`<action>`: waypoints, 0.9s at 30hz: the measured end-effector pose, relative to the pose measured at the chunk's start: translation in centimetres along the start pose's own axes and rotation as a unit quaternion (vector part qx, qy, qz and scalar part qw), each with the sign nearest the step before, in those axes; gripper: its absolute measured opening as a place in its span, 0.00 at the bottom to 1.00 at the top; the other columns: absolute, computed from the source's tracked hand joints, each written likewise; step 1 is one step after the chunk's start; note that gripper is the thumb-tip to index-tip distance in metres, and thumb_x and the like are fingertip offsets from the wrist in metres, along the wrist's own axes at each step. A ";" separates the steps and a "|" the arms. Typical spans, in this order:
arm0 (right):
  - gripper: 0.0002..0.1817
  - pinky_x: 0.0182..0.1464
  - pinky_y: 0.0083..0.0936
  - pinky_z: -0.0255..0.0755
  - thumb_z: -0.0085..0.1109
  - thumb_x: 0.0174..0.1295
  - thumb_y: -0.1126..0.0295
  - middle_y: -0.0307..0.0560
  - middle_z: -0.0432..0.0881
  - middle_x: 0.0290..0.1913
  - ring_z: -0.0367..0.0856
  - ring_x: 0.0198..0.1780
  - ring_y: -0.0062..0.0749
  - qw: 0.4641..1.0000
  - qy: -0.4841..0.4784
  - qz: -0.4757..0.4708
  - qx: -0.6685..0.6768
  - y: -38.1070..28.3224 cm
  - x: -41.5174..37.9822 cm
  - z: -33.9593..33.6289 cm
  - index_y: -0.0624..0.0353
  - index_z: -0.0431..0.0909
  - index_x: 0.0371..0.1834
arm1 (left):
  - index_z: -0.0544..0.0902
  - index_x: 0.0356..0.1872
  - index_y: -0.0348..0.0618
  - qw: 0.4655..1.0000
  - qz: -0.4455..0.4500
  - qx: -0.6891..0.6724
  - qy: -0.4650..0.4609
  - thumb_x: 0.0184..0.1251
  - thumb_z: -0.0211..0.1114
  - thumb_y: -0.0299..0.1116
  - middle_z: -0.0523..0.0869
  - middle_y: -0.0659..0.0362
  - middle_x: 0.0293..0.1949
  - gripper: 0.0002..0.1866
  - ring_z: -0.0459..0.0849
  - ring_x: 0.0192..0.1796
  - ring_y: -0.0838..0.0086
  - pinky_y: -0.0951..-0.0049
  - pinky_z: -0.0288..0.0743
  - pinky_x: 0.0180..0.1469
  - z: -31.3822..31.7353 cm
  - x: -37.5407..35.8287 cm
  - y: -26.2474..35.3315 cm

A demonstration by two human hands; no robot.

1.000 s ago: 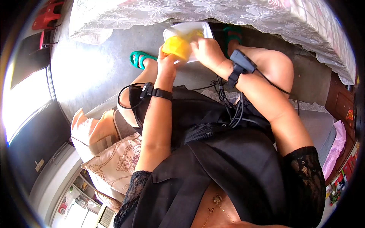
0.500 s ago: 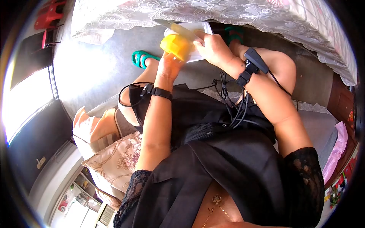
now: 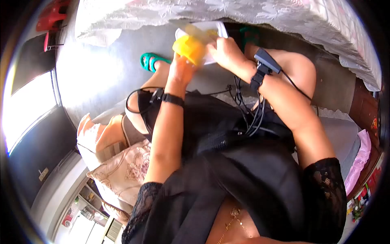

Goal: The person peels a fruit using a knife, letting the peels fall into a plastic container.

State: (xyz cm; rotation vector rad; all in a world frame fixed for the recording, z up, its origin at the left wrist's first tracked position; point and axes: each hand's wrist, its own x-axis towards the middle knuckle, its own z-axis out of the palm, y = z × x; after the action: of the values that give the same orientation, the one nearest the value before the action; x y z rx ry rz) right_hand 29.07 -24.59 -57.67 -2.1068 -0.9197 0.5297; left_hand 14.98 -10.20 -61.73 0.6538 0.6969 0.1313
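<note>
My left hand (image 3: 182, 70) is closed around the lower end of a peeled-looking yellow fruit (image 3: 188, 47), perhaps a mango. Beside it, my right hand (image 3: 228, 53) grips a knife (image 3: 196, 32) whose blade is smeared by motion across the fruit's upper side. A brownish-yellow blur lies along the blade, and I cannot make out whether it is a slice or peel. Below both hands sits a white plastic tray (image 3: 222, 29), partly hidden, with some yellowish pieces in it.
A lace-covered table edge (image 3: 260, 16) hangs just beyond the tray. Black cables (image 3: 248, 110) run from the wrist devices across my lap. A green sandal (image 3: 151, 61) is on the grey floor. Cushions (image 3: 122, 173) lie at my left, and a red stool (image 3: 50, 20) stands farther off.
The knife blade has shifted against the fruit and is more blurred. My right hand and wrist have tilted slightly; the left hand still holds the fruit in nearly the same place.
</note>
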 end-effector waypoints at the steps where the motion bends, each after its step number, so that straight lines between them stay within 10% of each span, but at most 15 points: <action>1: 0.13 0.41 0.50 0.80 0.55 0.68 0.63 0.63 0.85 0.29 0.85 0.34 0.61 1.000 -0.008 -0.002 -0.001 0.1 0.0 0.3 0.61 0.84 0.43 | 0.69 0.72 0.59 0.998 0.031 0.049 -0.007 0.80 0.53 0.46 0.77 0.58 0.68 0.23 0.79 0.66 0.62 0.48 0.79 0.60 0.0 -0.1 0.1; 8: 0.13 0.40 0.50 0.81 0.57 0.67 0.62 0.60 0.85 0.28 0.87 0.34 0.58 0.997 0.066 -0.038 0.013 0.0 -0.8 2.1 0.59 0.84 0.42 | 0.72 0.70 0.52 0.998 0.059 0.031 -0.010 0.80 0.55 0.47 0.80 0.58 0.65 0.23 0.81 0.63 0.62 0.53 0.81 0.57 -1.0 2.1 -0.1; 12: 0.19 0.43 0.45 0.83 0.62 0.61 0.59 0.65 0.86 0.29 0.89 0.35 0.54 0.998 0.005 0.060 0.023 2.1 0.9 1.9 0.70 0.85 0.30 | 0.69 0.72 0.57 0.996 0.015 0.084 0.036 0.77 0.59 0.36 0.78 0.55 0.67 0.24 0.80 0.65 0.55 0.41 0.80 0.56 -0.4 0.6 0.2; 17: 0.11 0.23 0.23 0.70 0.62 0.63 0.67 0.41 0.80 0.20 0.74 0.17 0.22 0.960 -0.144 0.134 0.201 3.6 2.2 0.2 0.66 0.83 0.39 | 0.68 0.72 0.57 0.998 -0.004 0.070 -0.003 0.77 0.59 0.33 0.78 0.54 0.66 0.25 0.82 0.63 0.53 0.41 0.82 0.54 -1.4 1.0 0.3; 27: 0.07 0.18 0.18 0.58 0.63 0.64 0.70 0.39 0.78 0.19 0.66 0.14 0.16 0.897 -0.217 0.156 0.352 2.3 2.8 -3.5 0.64 0.81 0.32 | 0.70 0.72 0.58 0.996 -0.033 0.068 -0.048 0.76 0.61 0.43 0.80 0.57 0.65 0.25 0.84 0.60 0.57 0.48 0.84 0.54 -2.1 1.1 0.3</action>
State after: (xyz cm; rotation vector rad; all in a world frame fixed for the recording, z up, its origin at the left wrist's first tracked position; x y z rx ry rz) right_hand 34.07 -25.21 -57.46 -1.4787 -0.4880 1.3215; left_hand 14.50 -8.49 -63.37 0.7608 0.6369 -0.0093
